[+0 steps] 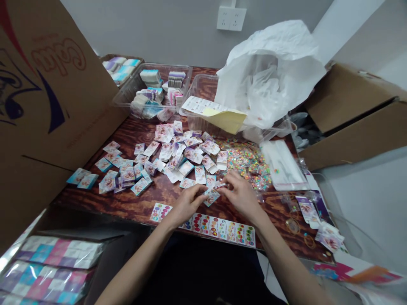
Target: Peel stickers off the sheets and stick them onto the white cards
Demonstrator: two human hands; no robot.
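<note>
My left hand (187, 202) and my right hand (241, 192) meet near the front edge of a dark wooden table (136, 203). Together they pinch a small printed card packet (212, 195) between their fingertips. A small clear piece shows at the right fingers. Just in front of the hands lies a strip of colourful sticker sheets (219, 226). Beyond the hands, many small printed card packets (165, 159) are scattered over the table.
Clear plastic trays (152, 91) of stacked packets stand at the back. A white plastic bag (270, 72) fills another tray, beside a pile of colourful small bits (244, 161). Cardboard boxes stand at left (47, 97) and right (352, 110). Wrapped stacks (51, 267) lie lower left.
</note>
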